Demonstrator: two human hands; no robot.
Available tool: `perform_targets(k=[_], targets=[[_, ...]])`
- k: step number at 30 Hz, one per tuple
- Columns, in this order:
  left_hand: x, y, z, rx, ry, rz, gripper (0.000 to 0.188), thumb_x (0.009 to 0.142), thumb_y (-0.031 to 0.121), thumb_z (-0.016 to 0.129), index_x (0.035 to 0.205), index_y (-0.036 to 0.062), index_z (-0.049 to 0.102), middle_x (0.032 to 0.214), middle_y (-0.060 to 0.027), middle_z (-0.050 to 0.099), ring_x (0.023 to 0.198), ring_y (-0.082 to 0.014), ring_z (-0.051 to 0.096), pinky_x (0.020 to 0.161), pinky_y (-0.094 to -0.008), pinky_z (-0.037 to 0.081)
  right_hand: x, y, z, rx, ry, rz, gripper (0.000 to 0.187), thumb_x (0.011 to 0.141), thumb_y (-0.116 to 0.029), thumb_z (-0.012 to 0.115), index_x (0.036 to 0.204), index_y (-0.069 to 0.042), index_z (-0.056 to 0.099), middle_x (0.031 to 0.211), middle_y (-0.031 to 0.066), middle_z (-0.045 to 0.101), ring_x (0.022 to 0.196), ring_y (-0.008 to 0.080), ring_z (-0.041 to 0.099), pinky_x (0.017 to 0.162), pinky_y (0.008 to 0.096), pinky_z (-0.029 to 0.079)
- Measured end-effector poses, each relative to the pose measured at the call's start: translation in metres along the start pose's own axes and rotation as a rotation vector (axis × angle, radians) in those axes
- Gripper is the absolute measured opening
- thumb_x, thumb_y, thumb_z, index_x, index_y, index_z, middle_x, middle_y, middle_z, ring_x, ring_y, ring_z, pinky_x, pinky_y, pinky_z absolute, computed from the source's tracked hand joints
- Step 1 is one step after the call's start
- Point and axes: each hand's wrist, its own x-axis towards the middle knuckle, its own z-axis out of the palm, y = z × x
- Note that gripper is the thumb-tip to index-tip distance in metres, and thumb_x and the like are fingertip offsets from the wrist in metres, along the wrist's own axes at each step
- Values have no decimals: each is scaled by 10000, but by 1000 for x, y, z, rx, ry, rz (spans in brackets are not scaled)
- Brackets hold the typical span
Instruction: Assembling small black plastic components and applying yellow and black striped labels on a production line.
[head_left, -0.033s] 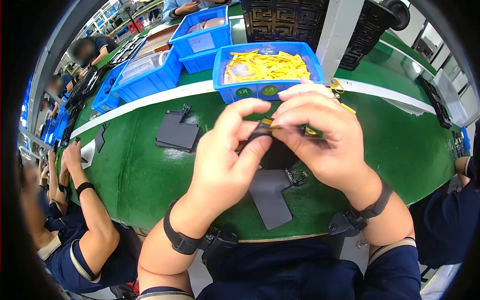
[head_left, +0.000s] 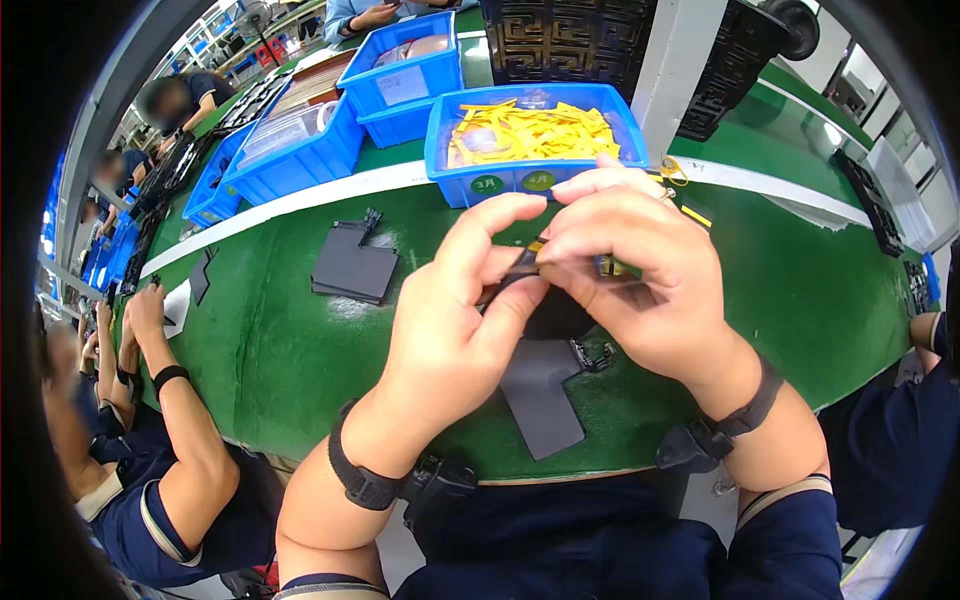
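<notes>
Between my two hands is a flat black piece (head_left: 558, 318) with a small yellow strip (head_left: 537, 245) at its upper edge. It looks like the L-shaped pieces on the bench, but my fingers hide most of it. My left hand (head_left: 445, 310) pinches its left side between thumb and fingers. The right hand (head_left: 645, 255) has its fingertips closed on the same upper edge, close to the left thumb. Under my hands a dark grey L-shaped flat piece (head_left: 540, 400) with a small connector end (head_left: 595, 357) lies on the green bench. Further left sits a stack of similar pieces (head_left: 355, 268).
Behind my hands stands a blue bin (head_left: 600, 182) full of yellow strips (head_left: 535, 132). More blue bins (head_left: 310, 160) line the back left, and a white post (head_left: 685, 70) rises at the back right. A co-worker's arm (head_left: 190, 410) is at the left, another person's sleeve (head_left: 900, 440) at the right.
My right hand has shifted slightly left, and the yellow-edged part between my fingertips is tilted more steeply. The pieces on the bench have not moved.
</notes>
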Motion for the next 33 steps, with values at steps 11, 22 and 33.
perform_targets(k=[11,22,33], targets=[[5,-1,-1,-399,60,-144,285,871,-5,524,1147,-28,461,1026,-128,633,923,-140,607,821,-250,474,-8,6,15,289,236,407,173,759,4,661,923,22,611,879,93,638,807,186,594,736,279,466],[1,-5,7,-140,193,-61,282,858,11,570,1124,-38,491,925,-94,669,794,-52,582,682,-199,489,-5,5,19,-23,393,167,132,682,-14,698,783,-31,614,713,85,597,679,247,570,619,325,454],[-1,-9,9,104,237,154,245,835,-7,584,1074,-9,528,862,-113,672,724,-74,604,621,-222,499,-5,-1,17,-113,131,149,193,677,5,702,843,30,608,793,105,600,702,192,582,656,277,463]])
